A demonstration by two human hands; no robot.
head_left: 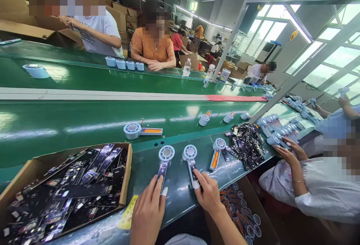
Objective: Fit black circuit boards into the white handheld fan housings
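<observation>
A long green conveyor belt (pixel 84 125) runs across the middle of the frame, from the left edge toward the upper right, with a green tabletop (pixel 180 177) along its near side. On the tabletop at lower left sits an open cardboard box (pixel 125 174) heaped with dark circuit boards (pixel 70 188). A second loose pile of boards (pixel 247 144) lies right of centre, beside a co-worker's hands (pixel 287 151).

Two small handheld fan units lie side by side at lower centre, round heads pointing up the frame and handles toward the person, so their long axes run almost straight away from the body. The left hand (pixel 147 211) rests with fingers slightly spread, fingertips touching the handle end of the left fan unit (pixel 164 160), not clamped on it. The right hand (pixel 209 194) presses fingertips on the handle end of the right fan unit (pixel 191 162), likewise not closed around it. Each unit lies just above its own hand. A third unit (pixel 218 151), with an orange part in its handle, lies untouched just to the right.
</observation>
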